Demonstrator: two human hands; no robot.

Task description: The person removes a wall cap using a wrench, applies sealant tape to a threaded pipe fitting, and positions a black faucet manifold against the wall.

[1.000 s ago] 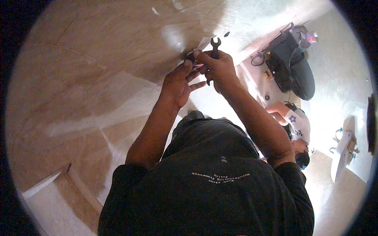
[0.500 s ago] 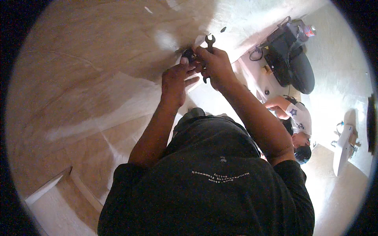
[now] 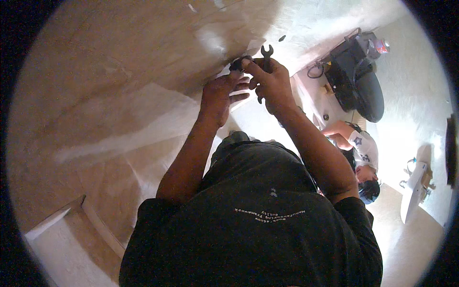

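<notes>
Against the wall, a small dark round fitting (image 3: pixel 236 64) sits between my hands; its exact kind is unclear. My left hand (image 3: pixel 219 98) has its thumb and a fingertip at the fitting's underside, the other fingers stretched out below. My right hand (image 3: pixel 276 88) is closed around a dark open-end wrench (image 3: pixel 267 53), held nearly upright with one jaw above the knuckles and the other end showing under the fingers. A fingertip of that hand also reaches onto the fitting. Fingers partly hide where the fitting meets the wall.
On the right stands a black toilet (image 3: pixel 369 93) with a clear bottle (image 3: pixel 381 46) on top. A co-worker in a white shirt (image 3: pixel 366 146) crouches below it. A white basin (image 3: pixel 413 191) is farther right. A dark ring (image 3: pixel 326 117) lies on the floor near the toilet.
The whole view has shifted slightly, so the wall and hands appear farther right. My right fingertip has come further onto the dark fitting. The wrench stays in my right hand.
</notes>
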